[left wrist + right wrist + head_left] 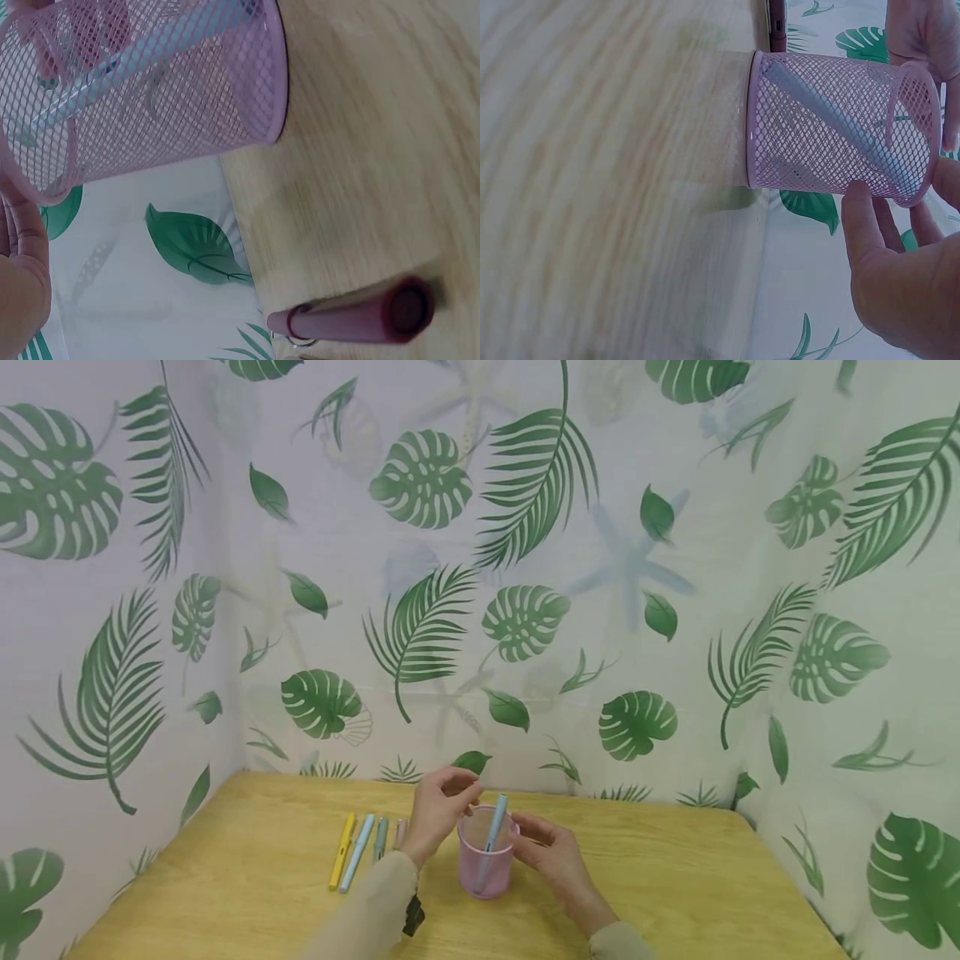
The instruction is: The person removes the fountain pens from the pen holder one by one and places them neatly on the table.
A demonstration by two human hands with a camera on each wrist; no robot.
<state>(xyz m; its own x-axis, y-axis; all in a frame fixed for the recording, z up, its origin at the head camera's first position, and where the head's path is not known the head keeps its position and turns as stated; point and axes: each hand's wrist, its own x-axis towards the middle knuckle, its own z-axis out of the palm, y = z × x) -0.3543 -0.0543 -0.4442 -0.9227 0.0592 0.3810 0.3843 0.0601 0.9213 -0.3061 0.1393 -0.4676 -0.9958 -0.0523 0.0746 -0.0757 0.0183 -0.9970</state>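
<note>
A pink mesh pen holder (475, 868) stands upright on the wooden table. Inside it a light blue pen (496, 823) leans, its top end sticking out above the rim. My right hand (557, 860) grips the holder's right side near the rim; in the right wrist view its fingers (864, 217) press against the mesh. Just over the left side of the rim is my left hand (442, 810), fingers loosely bent with nothing seen between them. The left wrist view shows part of this hand (22, 277) beside the holder's rim.
Left of the holder lie a yellow pen (342, 852), another light blue pen (357, 853) and a grey-green pen (380, 838). A dark pinkish-red pen (352, 319) lies close to my left forearm, which partly covers it in the head view. A leaf-print curtain (525, 710) surrounds the table.
</note>
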